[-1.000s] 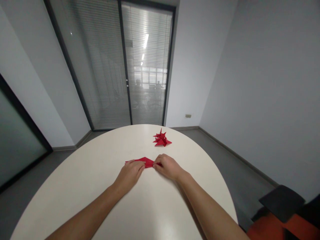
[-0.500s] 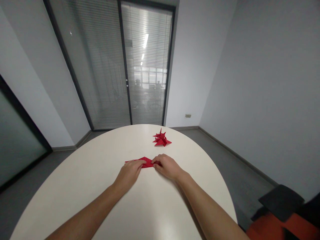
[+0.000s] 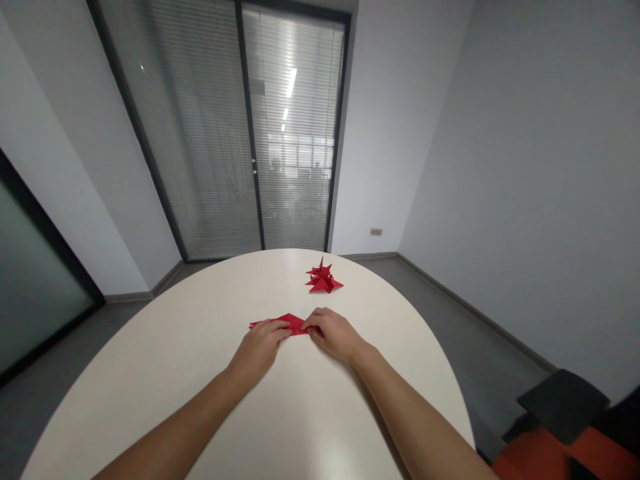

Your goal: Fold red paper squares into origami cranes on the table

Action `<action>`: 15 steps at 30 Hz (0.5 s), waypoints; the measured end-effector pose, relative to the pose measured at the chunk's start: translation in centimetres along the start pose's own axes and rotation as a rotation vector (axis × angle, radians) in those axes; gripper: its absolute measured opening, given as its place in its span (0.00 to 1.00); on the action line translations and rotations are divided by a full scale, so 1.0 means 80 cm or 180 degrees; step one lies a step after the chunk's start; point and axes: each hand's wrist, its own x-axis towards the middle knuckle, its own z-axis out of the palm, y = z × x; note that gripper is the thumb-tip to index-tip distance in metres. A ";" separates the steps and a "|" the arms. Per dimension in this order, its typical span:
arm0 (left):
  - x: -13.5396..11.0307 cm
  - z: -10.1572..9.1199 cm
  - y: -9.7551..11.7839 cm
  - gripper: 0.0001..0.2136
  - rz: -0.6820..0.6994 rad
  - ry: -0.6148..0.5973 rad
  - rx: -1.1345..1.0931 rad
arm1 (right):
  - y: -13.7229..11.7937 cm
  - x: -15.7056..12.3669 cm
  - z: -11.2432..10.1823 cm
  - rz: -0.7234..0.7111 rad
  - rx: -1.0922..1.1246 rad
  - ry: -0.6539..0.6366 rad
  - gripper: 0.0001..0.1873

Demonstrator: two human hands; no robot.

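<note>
A folded piece of red paper (image 3: 295,321), long and pointed, lies flat on the white round table (image 3: 200,313). My left hand (image 3: 263,340) rests over its left part, fingers closed together and holding it down against the tabletop. A narrow split tip of the paper sticks out beyond these fingers on the left. At the paper's right end, my right hand (image 3: 333,331) is closed, with thumb and fingertips pinching the edge. The fingers hide part of the folds there. Farther back stands a cluster of red origami cranes (image 3: 324,277), close together with pointed wings.
Past the table's far edge is a glass partition with blinds (image 3: 295,193). A wall socket (image 3: 376,232) sits low on the white wall. At the lower right is a black and orange chair (image 3: 555,440), beside the table's curved edge.
My left hand has shifted slightly to the left along the paper, and the split left tip shows a little more. My right hand stays at the right end with only slight finger movement.
</note>
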 end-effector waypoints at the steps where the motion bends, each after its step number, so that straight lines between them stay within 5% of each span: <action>1: 0.000 0.000 0.001 0.17 0.0033 0.0011 0.0042 | 0.001 0.000 0.001 -0.0033 -0.0044 -0.0010 0.16; 9: -0.007 -0.010 0.021 0.18 0.0165 0.0094 0.0334 | 0.000 -0.001 -0.001 -0.0237 -0.0287 -0.0065 0.15; 15: -0.010 -0.001 0.023 0.23 -0.0018 -0.0247 0.0627 | -0.001 0.000 -0.006 -0.0384 -0.0317 -0.0115 0.13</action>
